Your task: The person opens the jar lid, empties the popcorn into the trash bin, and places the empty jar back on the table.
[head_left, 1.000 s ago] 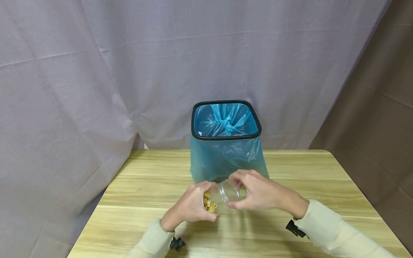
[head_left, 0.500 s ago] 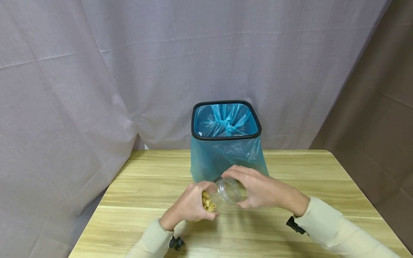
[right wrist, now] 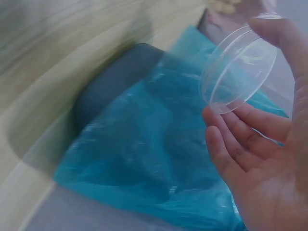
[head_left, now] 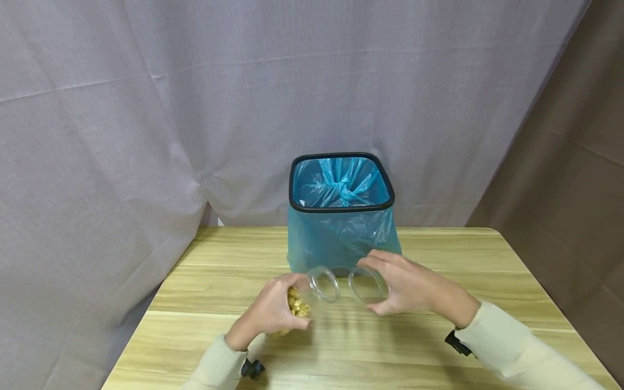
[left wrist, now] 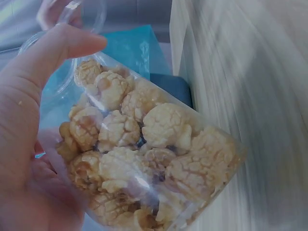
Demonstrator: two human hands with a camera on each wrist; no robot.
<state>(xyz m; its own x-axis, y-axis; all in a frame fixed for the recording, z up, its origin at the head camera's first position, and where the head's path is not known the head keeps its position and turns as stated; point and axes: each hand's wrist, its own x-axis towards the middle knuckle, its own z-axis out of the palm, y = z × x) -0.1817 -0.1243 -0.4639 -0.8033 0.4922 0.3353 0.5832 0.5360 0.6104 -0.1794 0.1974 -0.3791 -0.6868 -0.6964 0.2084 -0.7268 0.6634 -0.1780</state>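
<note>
My left hand (head_left: 273,307) grips a clear plastic jar (left wrist: 159,159) of caramel popcorn (left wrist: 120,130), tilted so its round mouth points right and toward the bin. Popcorn sits toward the jar's bottom, partly covered by my fingers in the head view. My right hand (head_left: 407,284) holds a clear round lid (right wrist: 240,67) by its edge between thumb and fingers. Lid and jar mouth stand apart, facing each other, with a gap between them.
Behind both hands stands a bin (head_left: 343,238) lined with a blue plastic bag, its black rim (head_left: 341,209) holding the bag. The wooden table (head_left: 234,254) carries everything, with grey curtains (head_left: 244,108) beyond its back edge.
The lid has come away from the jar mouth. My left hand has moved left with the jar, my right hand slightly right with the lid.
</note>
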